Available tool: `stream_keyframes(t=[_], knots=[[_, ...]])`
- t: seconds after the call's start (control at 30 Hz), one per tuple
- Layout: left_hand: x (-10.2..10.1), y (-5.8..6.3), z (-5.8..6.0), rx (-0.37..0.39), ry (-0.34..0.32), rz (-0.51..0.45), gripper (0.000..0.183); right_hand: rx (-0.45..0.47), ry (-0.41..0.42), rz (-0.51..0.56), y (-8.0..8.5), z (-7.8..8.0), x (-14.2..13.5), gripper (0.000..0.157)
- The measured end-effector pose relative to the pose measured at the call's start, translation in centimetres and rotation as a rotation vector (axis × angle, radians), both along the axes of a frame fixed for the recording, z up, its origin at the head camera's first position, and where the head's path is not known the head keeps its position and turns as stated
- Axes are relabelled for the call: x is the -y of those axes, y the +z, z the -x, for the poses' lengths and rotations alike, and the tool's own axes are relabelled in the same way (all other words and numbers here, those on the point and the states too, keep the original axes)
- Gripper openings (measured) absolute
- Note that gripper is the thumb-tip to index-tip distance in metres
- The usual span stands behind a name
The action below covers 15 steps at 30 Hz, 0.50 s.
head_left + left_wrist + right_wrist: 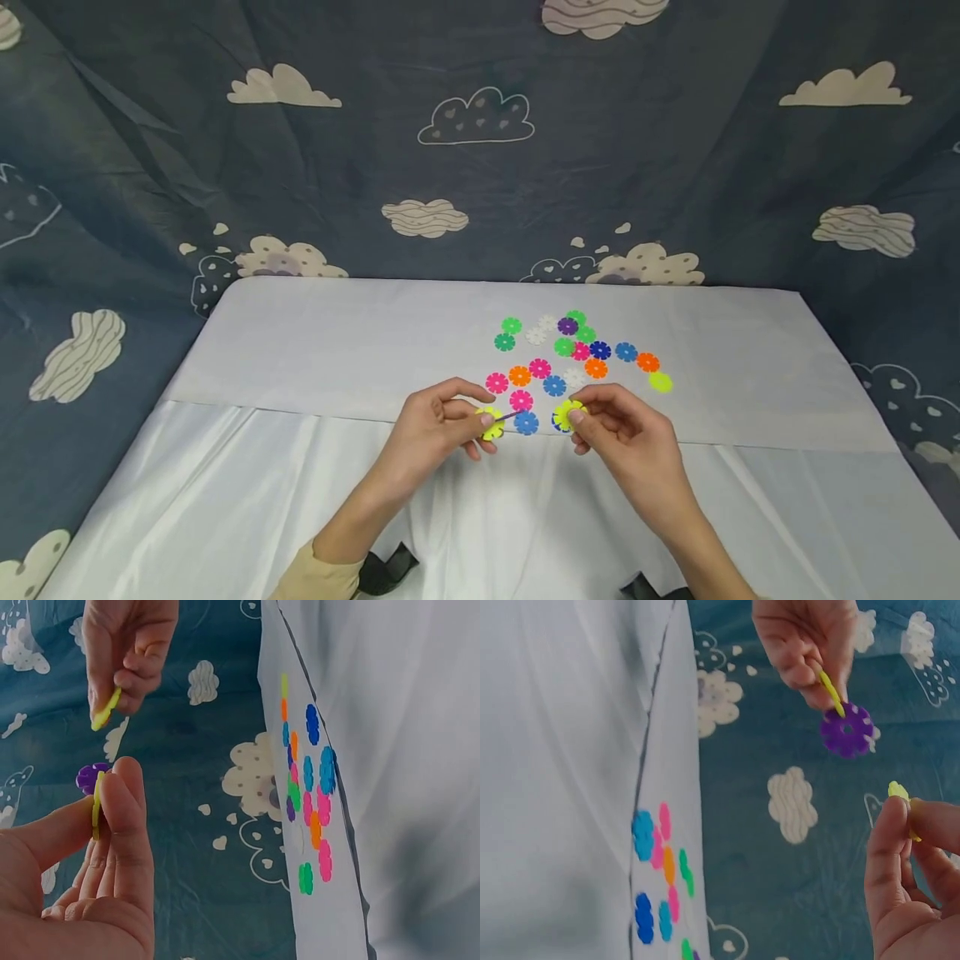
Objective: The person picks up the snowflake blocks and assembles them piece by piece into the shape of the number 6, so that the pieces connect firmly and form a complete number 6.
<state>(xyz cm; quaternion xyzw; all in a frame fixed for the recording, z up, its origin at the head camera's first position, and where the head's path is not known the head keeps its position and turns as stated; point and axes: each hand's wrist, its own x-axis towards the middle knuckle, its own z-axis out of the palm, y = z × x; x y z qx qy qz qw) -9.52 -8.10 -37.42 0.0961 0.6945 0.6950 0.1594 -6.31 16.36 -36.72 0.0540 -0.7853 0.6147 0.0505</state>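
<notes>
My left hand (442, 421) pinches a yellow notched plastic disc (491, 423) between thumb and fingers. A purple notched disc (847, 730) is joined to that yellow one, standing crosswise at its edge. In the head view the purple disc shows edge-on as a thin line pointing right. My right hand (626, 429) pinches a second yellow disc (567, 414) by its edge. The two hands are apart, both raised above the table's front part. Behind the right hand's disc, a dark blue disc (312, 724) lies on the table.
Loose flower-like discs in several colours lie beyond the hands on the white-covered table (337, 342), among them pink (497, 382), orange (648, 362), blue (527, 423) and green (512, 325). A dark cloud-patterned cloth (480, 183) hangs behind the table.
</notes>
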Motion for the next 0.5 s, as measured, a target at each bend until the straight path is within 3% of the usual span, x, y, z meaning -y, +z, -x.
stream_keyframes(t=[0.5], knots=[[-0.5,-0.1,-0.3,-0.010,-0.095,-0.019,0.014,0.096,0.060,0.075,-1.2,-0.6,2.0,0.019]])
